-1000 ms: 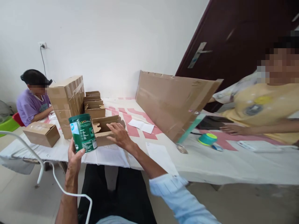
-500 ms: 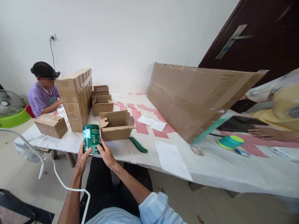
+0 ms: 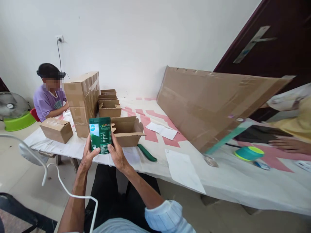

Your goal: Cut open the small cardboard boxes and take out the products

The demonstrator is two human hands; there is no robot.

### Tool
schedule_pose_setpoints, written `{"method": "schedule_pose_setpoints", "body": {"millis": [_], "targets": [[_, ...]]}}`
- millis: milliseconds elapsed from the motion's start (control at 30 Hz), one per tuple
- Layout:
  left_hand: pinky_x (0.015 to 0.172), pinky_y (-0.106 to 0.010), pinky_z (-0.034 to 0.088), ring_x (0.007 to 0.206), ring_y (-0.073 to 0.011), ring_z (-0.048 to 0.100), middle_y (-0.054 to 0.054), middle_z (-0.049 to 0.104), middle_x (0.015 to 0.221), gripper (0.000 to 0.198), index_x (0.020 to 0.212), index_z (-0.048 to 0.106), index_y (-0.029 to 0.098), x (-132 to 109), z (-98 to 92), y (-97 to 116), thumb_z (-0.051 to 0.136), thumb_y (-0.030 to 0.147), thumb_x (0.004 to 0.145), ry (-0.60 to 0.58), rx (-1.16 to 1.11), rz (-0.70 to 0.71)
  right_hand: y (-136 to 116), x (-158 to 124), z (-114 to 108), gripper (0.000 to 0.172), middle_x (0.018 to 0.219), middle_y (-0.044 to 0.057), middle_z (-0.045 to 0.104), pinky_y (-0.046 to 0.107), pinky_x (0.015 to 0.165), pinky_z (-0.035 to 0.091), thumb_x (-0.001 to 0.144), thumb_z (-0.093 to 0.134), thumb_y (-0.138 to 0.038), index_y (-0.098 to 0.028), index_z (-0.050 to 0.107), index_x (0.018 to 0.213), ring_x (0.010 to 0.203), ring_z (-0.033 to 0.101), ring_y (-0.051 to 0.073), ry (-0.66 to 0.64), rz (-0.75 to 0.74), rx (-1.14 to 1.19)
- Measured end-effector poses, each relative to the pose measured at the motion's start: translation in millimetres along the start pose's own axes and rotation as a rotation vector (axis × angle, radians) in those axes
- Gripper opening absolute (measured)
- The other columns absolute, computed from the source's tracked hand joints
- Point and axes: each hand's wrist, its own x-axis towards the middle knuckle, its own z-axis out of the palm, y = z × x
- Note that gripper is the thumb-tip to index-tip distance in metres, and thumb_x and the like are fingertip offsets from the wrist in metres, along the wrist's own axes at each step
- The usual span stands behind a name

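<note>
A green canister with a printed label is held upright above the table's front edge, between both hands. My left hand wraps its left side, thumb on the front. My right hand grips the right side the same way. Just behind it stands an open cardboard box, partly hidden by the canister. A dark green curved object, perhaps a utility knife, lies on the table right of that box.
Taped cartons are stacked at the left, a closed carton beside them. A large cardboard sheet leans over the table. White papers lie on the cloth. A person in purple sits left; another person's hand rests right.
Both hands have raised the canister and brought it closer, so more of its front label faces me. The whole view has shifted slightly.
</note>
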Motion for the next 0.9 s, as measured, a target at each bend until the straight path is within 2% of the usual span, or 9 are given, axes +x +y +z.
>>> {"method": "schedule_pose_setpoints", "body": {"millis": [100, 233, 367, 533, 633, 767, 900], "targets": [[0.129, -0.051, 0.043, 0.160, -0.0393, 0.042, -0.011, 0.050, 0.169, 0.106, 0.166, 0.044, 0.027, 19, 10.5, 16, 0.092, 0.053, 0.075, -0.094, -0.083, 0.057, -18, 14, -15, 0.093, 0.177, 0.012, 0.036, 0.051, 0.132, 0.036, 0.103, 0.044, -0.077, -0.022, 0.025, 0.175, 0.164, 0.035, 0.032, 0.006, -0.091, -0.051], [0.129, -0.050, 0.043, 0.160, -0.0411, 0.041, -0.010, 0.051, 0.168, 0.111, 0.166, 0.045, 0.028, 34, 22.1, 26, 0.095, 0.054, 0.071, -0.147, -0.108, 0.087, -30, 21, -31, 0.092, 0.176, 0.013, 0.038, 0.051, 0.132, 0.036, 0.104, 0.042, -0.077, -0.023, 0.023, 0.176, 0.162, 0.038, 0.031, 0.016, -0.140, -0.114], [0.131, -0.052, 0.039, 0.161, -0.0417, 0.037, -0.010, 0.050, 0.169, 0.109, 0.165, 0.047, 0.027, 40, 30.3, 34, 0.096, 0.053, 0.071, -0.186, -0.106, 0.120, -34, 24, -39, 0.090, 0.174, 0.015, 0.040, 0.053, 0.130, 0.039, 0.105, 0.043, -0.074, -0.022, 0.021, 0.176, 0.161, 0.040, 0.032, 0.036, -0.196, -0.158], [0.132, -0.052, 0.038, 0.161, -0.0422, 0.037, -0.010, 0.051, 0.168, 0.105, 0.161, 0.052, 0.026, 41, 35.7, 43, 0.096, 0.053, 0.070, -0.187, -0.073, 0.135, -34, 25, -41, 0.084, 0.174, 0.015, 0.040, 0.056, 0.129, 0.040, 0.107, 0.042, -0.066, -0.024, 0.018, 0.176, 0.161, 0.040, 0.034, 0.062, -0.194, -0.239], [0.127, -0.053, 0.043, 0.156, -0.0427, 0.046, -0.011, 0.059, 0.160, 0.102, 0.158, 0.054, 0.026, 40, 35.4, 44, 0.097, 0.051, 0.069, -0.192, -0.046, 0.114, -26, 20, -40, 0.082, 0.173, 0.016, 0.042, 0.055, 0.127, 0.043, 0.108, 0.043, -0.062, -0.023, 0.018, 0.176, 0.159, 0.043, 0.034, 0.065, -0.195, -0.236], [0.117, -0.053, 0.052, 0.138, -0.0405, 0.063, -0.012, 0.071, 0.142, 0.093, 0.147, 0.062, 0.023, 35, 30.2, 37, 0.100, 0.045, 0.064, -0.220, 0.042, 0.009, -7, 6, -36, 0.081, 0.172, 0.017, 0.043, 0.053, 0.127, 0.043, 0.109, 0.043, -0.060, -0.022, 0.020, 0.176, 0.157, 0.046, 0.033, 0.072, -0.190, -0.323], [0.109, -0.054, 0.056, 0.122, -0.0394, 0.072, -0.014, 0.078, 0.126, 0.088, 0.132, 0.068, 0.019, 25, 16.1, 19, 0.103, 0.042, 0.055, -0.159, 0.101, -0.097, 4, -4, -51, 0.076, 0.165, 0.017, 0.052, 0.052, 0.126, 0.045, 0.107, 0.053, -0.054, -0.022, 0.031, 0.173, 0.153, 0.051, 0.032, -0.057, -0.243, -0.532]]}}
